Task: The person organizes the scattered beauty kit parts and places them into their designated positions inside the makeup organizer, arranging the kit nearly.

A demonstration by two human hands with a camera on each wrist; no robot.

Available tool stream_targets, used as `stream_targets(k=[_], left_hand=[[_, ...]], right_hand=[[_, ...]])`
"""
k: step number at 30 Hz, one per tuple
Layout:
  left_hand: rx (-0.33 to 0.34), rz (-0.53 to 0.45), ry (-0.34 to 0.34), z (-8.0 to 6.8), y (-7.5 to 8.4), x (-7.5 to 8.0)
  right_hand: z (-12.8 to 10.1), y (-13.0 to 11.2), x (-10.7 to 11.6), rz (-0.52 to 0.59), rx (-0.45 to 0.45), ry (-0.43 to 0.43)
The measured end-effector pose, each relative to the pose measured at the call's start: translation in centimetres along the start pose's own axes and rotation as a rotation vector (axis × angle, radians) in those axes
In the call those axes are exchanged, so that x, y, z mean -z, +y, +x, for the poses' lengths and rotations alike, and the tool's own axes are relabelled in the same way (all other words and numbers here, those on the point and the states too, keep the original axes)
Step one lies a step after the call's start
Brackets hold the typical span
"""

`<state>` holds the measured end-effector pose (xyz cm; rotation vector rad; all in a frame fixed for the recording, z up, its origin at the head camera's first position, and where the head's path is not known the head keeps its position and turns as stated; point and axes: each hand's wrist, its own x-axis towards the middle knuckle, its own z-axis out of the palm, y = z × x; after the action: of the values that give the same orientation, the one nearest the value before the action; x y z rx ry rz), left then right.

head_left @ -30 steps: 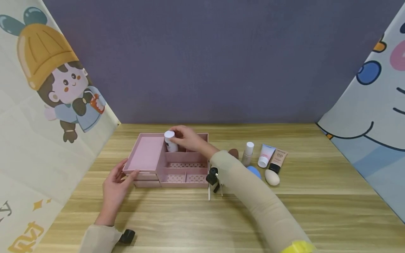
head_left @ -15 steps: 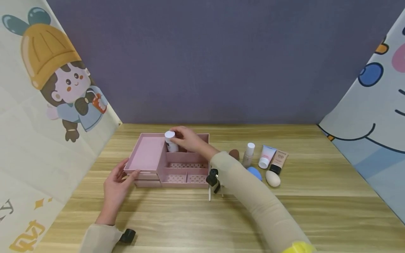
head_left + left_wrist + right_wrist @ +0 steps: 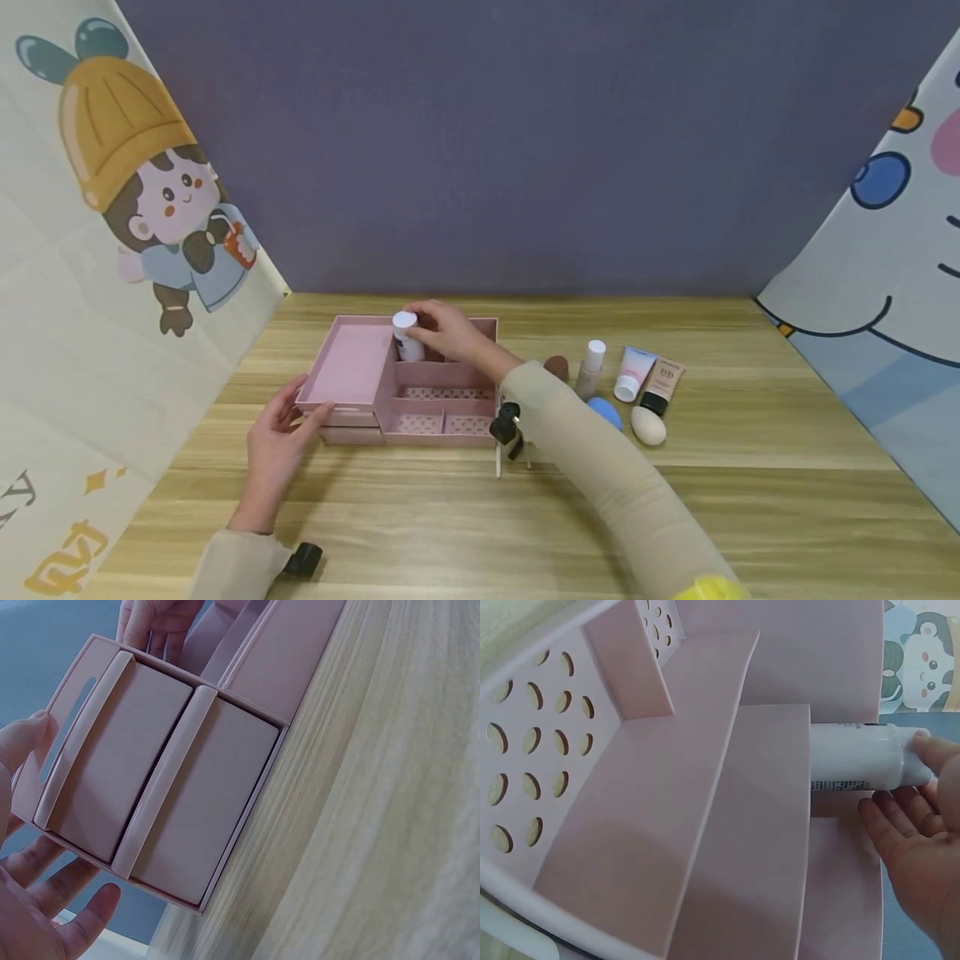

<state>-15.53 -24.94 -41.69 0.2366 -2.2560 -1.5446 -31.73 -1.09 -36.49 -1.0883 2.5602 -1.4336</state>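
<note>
At centre-left, the right hand [image 3: 448,332] pinches the bottle [image 3: 407,345], the left hand [image 3: 274,442] grips the box [image 3: 348,367]; a crooked release could topple the bottle.

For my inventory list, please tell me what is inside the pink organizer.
A white bottle, pinched by the right hand, is at the rear; a divider covers its base. Front compartments show perforated floors. The closed drawers hide their contents.
</note>
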Motion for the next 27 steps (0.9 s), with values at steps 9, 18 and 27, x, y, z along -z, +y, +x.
stream_targets(k=[9, 18, 27], left_hand=[[0.004, 0.005, -0.003, 0.0, 0.1, 0.1], [0.011, 0.021, -0.008, -0.1, 0.3, 0.2], [0.008, 0.015, -0.006, -0.1, 0.2, 0.1]], right_hand=[[-0.5, 0.1, 0.0, -0.013, 0.026, 0.042], [-1.4, -0.3, 1.0, 0.032, -0.010, 0.075], [-2.7, -0.8, 3.3, 0.070, 0.019, 0.130]])
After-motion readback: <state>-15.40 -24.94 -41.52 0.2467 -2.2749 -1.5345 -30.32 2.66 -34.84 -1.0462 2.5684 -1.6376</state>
